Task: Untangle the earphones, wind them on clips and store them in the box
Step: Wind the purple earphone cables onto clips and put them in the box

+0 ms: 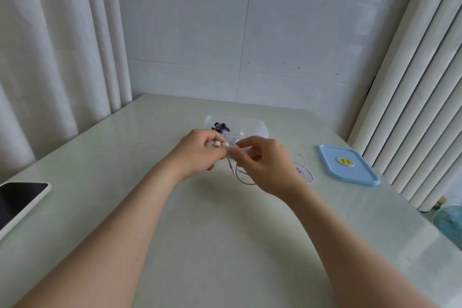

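Earphones (218,144) are gripped in the curled left hand (197,155), cord (243,181) pinched by the right hand (267,165) just beside; slack below that pinch should be fed taut, unkinked.

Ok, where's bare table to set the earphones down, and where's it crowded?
Free: the wide table stretch between the phone and the left hand, and the near patch between the forearms. Crowded: in front of the box, where both hands hold the earphones, and from the right hand to the blue lid, where purple cable loops lie.
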Action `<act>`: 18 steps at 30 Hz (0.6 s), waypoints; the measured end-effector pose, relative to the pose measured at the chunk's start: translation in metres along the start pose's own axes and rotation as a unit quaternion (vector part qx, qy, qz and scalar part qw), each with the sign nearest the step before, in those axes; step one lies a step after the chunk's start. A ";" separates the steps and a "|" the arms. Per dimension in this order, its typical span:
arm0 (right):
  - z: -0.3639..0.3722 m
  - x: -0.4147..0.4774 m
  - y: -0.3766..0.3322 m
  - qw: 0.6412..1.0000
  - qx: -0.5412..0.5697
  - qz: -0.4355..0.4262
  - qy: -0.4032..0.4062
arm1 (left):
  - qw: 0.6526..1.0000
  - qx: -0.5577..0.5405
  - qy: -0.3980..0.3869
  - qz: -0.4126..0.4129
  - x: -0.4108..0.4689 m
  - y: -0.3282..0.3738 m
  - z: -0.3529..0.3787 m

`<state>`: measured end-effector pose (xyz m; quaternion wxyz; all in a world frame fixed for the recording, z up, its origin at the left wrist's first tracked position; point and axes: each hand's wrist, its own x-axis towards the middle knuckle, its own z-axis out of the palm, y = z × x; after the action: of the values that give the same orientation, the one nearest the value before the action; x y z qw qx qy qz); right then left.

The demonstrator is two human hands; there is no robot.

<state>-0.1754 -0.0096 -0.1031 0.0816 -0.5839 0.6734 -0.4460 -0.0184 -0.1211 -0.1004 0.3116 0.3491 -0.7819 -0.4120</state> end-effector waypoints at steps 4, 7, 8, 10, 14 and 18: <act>-0.002 0.004 0.005 1.000 -0.023 -0.004 -0.012 | 1.000 -0.018 -0.020 -0.005 0.000 0.001 0.001; -0.009 0.004 0.008 1.000 -0.010 -0.002 -0.006 | 0.995 -0.096 -0.027 -0.004 -0.001 0.004 0.001; -0.009 0.005 0.008 1.000 0.005 0.005 -0.006 | 0.993 -0.118 -0.022 0.000 -0.002 0.004 0.001; -0.009 0.005 0.006 0.999 0.025 0.020 0.015 | 0.988 -0.151 -0.018 -0.001 -0.003 0.006 0.001; -0.010 0.005 0.001 0.994 0.070 0.040 0.075 | 0.974 -0.212 -0.063 -0.046 -0.009 0.013 0.004; -0.015 0.004 -0.004 0.978 0.186 0.066 0.066 | 0.968 -0.220 -0.095 -0.072 -0.010 0.015 0.010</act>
<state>-0.1830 -0.0052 -0.0901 0.1738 -0.4822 0.6192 -0.5948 -0.0247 -0.1030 -0.0940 0.2746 0.2870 -0.6709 -0.6261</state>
